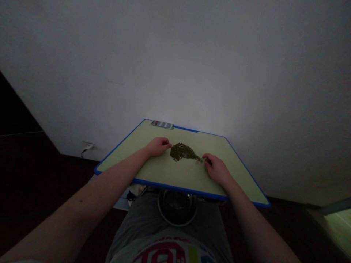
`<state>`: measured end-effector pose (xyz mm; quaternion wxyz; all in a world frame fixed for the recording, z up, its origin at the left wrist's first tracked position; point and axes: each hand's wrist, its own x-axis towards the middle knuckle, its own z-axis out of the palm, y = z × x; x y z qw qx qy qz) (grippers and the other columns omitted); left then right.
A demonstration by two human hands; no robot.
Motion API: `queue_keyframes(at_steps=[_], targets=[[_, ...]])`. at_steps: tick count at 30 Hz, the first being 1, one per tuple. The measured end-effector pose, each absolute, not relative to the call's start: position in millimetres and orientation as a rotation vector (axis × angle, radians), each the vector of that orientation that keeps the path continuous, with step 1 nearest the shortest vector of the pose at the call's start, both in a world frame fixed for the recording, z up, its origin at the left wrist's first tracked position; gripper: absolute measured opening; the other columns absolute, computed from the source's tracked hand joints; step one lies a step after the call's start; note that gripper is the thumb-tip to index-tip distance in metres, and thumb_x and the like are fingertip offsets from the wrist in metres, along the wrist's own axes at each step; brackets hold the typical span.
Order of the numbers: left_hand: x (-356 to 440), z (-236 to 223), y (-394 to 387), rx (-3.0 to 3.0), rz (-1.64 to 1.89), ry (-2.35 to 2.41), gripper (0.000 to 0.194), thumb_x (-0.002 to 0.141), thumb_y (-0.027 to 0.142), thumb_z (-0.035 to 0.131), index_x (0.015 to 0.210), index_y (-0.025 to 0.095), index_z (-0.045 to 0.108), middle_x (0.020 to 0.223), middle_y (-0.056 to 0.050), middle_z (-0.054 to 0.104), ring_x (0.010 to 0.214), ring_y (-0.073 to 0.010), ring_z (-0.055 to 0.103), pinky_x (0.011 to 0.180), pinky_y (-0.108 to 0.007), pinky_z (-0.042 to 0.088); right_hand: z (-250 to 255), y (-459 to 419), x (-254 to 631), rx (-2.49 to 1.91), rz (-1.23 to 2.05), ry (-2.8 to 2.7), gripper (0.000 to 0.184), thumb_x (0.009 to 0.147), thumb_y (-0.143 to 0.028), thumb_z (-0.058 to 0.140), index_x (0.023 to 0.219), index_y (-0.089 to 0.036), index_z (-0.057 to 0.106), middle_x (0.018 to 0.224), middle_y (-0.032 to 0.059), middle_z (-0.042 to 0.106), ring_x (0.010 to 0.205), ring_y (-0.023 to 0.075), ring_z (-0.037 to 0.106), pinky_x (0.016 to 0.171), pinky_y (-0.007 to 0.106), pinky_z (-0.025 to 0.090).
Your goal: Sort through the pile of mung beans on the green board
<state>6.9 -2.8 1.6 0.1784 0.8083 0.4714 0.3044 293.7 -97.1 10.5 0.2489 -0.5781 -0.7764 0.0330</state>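
Observation:
A pile of small green-brown grains, like dried beans [181, 151], is spread over the middle of a pale, blue-edged tabletop [164, 171]. At the pile's left edge is my left hand [158, 146], its thumb and forefinger pinched together; whatever is between them is too small to see. My right hand [216, 168] rests at the narrow right end of the pile with its fingers curled closed. By its fingertips lies a small see-through piece [199, 162] with a few grains beside it. Whether the right fingers grip this piece is not clear.
A metal bowl [178, 210] sits on my lap, partly under the table's front edge. A phone-like flat object [162, 125] lies at the back left of the tabletop. Behind the table rises a plain wall [175, 65], with a plug and cable [88, 147] low at left.

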Motion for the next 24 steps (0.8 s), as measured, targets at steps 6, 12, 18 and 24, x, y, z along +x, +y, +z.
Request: queue_keyframes(at_steps=[6,12,18,24], targets=[[7,2,-4,2.269,0.874,1.329,0.032,0.074,0.044,0.047,0.064,0.015,0.055,0.055,0.002,0.048,0.053,-0.0094,0.042,0.051,-0.022,0.030,11,-97,283,-1.527,0.043,-2.125,0.024,0.078,-0.014,0.042,0.099,-0.017,0.054,0.090,0.0061,0.060,0.082,0.0159,0.053,0.076,0.028,0.039],[5,2,-4,2.300,0.883,1.326,0.031,0.074,0.043,0.047,0.065,0.015,0.056,0.056,0.002,0.050,0.054,-0.0097,0.043,0.053,-0.023,0.030,4,-113,254,-1.415,0.073,-2.118,0.026,0.080,-0.012,0.037,0.101,-0.017,0.051,0.098,0.0076,0.057,0.091,0.0169,0.051,0.082,0.029,0.039],[4,0,-1,2.321,0.869,1.326,0.031,0.074,0.043,0.046,0.065,0.015,0.057,0.055,0.002,0.050,0.054,-0.0101,0.043,0.051,-0.023,0.029,7,-110,230,-1.456,0.083,-2.123,0.025,0.080,-0.012,0.036,0.101,-0.017,0.050,0.093,0.0077,0.058,0.085,0.0175,0.052,0.077,0.029,0.039],[4,-2,1,2.317,0.881,1.308,0.032,0.075,0.044,0.046,0.065,0.015,0.056,0.055,0.002,0.050,0.054,-0.0098,0.043,0.051,-0.023,0.029,8,-107,227,-1.577,0.065,-2.044,0.026,0.080,-0.013,0.038,0.104,-0.018,0.049,0.097,0.0079,0.060,0.085,0.0180,0.055,0.076,0.028,0.039]])
